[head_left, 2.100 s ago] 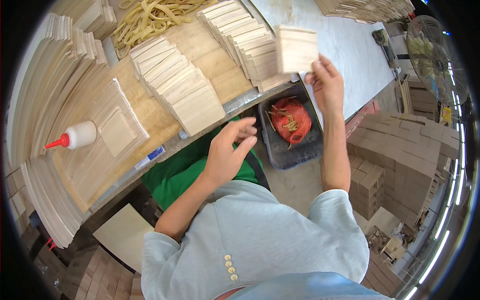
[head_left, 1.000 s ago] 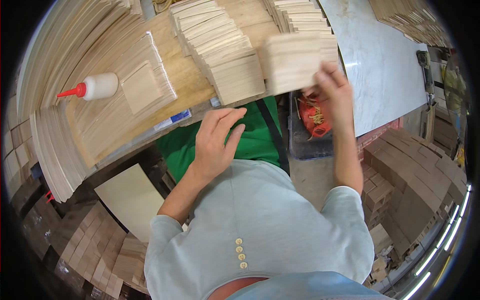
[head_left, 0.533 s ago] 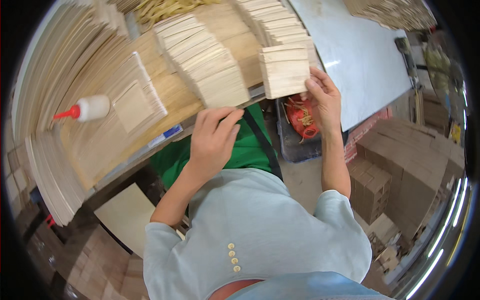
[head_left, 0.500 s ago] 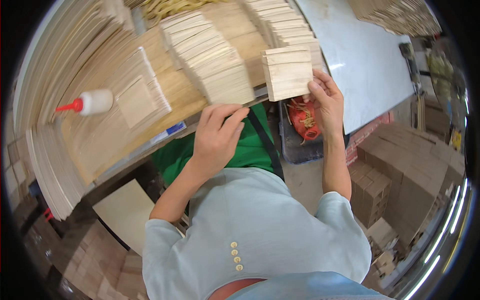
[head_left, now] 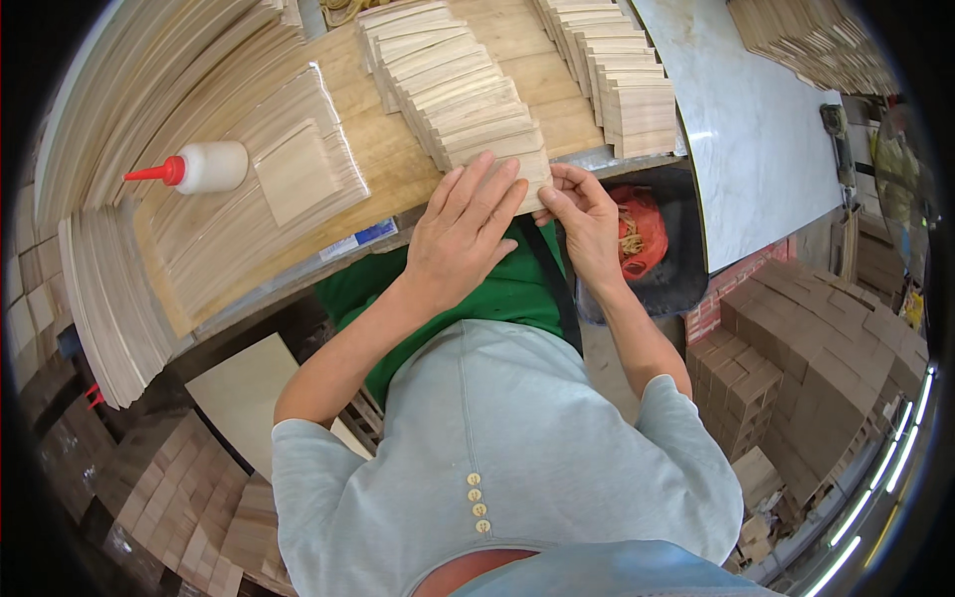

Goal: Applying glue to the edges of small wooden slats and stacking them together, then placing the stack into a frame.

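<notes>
Two overlapping rows of pale wooden boards stand on the wooden worktable (head_left: 562, 104). At the near end of the middle row (head_left: 468, 90), my left hand (head_left: 460, 234) lies with its fingers stretched over the boards. My right hand (head_left: 592, 224) has its thumb and fingers closed on the right edge of the nearest wooden board (head_left: 534, 179). Part of that board is hidden under the left fingers. The right row (head_left: 622, 85) stands apart from both hands, beyond the right one.
A white glue bottle (head_left: 216, 166) with a red nozzle lies on wood strips at left, beside a thin square panel (head_left: 296, 171). Below the table's right side sits a dark bin (head_left: 671, 289) holding a red bag (head_left: 645, 234). A grey metal surface (head_left: 746, 129) extends right.
My right hand has moved left with a wooden board, from beside the right row to the middle row's near end. My left hand has moved slightly right and flattened onto the boards.
</notes>
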A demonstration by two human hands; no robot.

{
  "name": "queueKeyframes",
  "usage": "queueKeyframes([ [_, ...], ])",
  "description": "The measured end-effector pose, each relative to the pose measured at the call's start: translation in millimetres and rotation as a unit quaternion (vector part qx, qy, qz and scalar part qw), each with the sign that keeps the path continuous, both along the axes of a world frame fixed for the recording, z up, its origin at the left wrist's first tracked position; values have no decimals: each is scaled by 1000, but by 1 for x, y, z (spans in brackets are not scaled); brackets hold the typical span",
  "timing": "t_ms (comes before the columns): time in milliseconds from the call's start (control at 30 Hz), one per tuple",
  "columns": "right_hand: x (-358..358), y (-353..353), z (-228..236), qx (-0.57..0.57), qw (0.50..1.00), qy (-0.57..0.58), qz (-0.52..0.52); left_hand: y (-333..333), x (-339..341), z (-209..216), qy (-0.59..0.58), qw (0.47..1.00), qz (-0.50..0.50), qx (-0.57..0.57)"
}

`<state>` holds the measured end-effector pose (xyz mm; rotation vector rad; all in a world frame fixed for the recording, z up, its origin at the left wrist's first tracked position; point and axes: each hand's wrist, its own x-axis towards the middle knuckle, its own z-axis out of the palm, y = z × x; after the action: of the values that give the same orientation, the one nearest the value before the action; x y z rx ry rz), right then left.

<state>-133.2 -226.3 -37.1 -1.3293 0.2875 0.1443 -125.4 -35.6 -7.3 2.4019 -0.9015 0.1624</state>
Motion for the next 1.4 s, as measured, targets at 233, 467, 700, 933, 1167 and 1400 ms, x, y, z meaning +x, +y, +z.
queueKeyframes([
  [233,5,0,-2,-67,997,29,4,-5,10,-19,-56,997,28,44],
  [467,24,-10,20,-244,969,-34,-22,0,8,-28,-76,996,49,23],
  [700,101,116,84,-250,901,-286,210,7,4,-52,-70,997,16,5],
  [933,148,284,40,-298,818,-337,359,4,11,-46,222,939,21,-261],
  [1167,158,305,47,-308,826,-238,408,-8,12,-68,109,961,1,-254],
  [1400,118,205,127,-188,864,-216,413,6,9,-56,-51,996,28,-61],
])
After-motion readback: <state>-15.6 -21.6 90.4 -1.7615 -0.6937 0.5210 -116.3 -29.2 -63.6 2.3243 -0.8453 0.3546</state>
